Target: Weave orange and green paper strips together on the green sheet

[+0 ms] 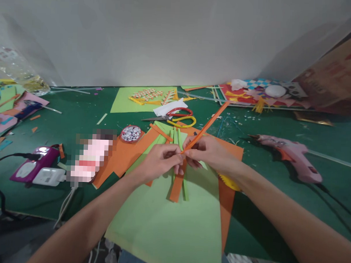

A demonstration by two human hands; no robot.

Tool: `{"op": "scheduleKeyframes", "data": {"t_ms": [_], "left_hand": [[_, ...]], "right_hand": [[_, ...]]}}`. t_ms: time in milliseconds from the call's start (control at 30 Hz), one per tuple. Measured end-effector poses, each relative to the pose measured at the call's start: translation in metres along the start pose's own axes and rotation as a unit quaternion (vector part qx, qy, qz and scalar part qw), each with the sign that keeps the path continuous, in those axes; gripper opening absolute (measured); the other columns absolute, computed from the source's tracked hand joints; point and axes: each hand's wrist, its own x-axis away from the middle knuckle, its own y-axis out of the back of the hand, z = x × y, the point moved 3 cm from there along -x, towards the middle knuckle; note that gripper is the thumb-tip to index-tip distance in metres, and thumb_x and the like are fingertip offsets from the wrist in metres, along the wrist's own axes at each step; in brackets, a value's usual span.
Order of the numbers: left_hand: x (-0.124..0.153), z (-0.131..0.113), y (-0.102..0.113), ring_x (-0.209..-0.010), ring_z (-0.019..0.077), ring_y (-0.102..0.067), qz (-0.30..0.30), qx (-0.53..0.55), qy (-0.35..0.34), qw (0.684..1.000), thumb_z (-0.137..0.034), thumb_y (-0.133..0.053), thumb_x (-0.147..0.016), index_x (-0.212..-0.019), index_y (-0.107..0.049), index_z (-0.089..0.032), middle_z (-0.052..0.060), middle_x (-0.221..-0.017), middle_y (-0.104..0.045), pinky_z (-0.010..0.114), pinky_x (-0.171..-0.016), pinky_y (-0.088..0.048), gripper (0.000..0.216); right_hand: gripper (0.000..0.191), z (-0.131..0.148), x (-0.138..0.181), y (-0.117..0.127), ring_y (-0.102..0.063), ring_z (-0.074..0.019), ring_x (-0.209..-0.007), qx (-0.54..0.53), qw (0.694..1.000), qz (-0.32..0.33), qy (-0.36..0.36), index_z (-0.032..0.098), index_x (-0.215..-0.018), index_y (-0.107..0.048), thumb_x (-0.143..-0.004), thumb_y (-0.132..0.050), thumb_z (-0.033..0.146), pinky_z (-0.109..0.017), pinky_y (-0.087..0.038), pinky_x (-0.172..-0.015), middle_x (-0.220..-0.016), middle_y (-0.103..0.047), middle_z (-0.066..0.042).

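Observation:
My left hand and my right hand meet over the middle of the green table. Both pinch the near end of a long orange paper strip that slants up and to the right. Under the hands lie several cut orange and green paper strips on a light green sheet, which overlaps orange sheets.
A pink glue gun lies right. Red and yellow scissors and a round tin of googly eyes sit behind the hands. A purple device with a white plug is left. Paper crafts line the back wall.

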Motion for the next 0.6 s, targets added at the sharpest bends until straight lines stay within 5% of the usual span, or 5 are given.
{"op": "scheduleKeyframes", "data": {"t_ms": [600], "left_hand": [[0.004, 0.001, 0.003, -0.057, 0.0128, -0.063, 0.02, -0.02, -0.002, 1.0, -0.032, -0.054, -0.083, -0.057, -0.049, -0.016, 0.0, -0.051, -0.056, 0.02, -0.05, -0.04, 0.03]], "right_hand": [[0.003, -0.005, -0.006, 0.027, -0.041, -0.0096, -0.036, -0.1, 0.989, -0.102, 0.041, 0.019, -0.057, -0.052, -0.058, -0.054, 0.018, -0.025, -0.029, -0.039, -0.04, -0.049, 0.003]]}}
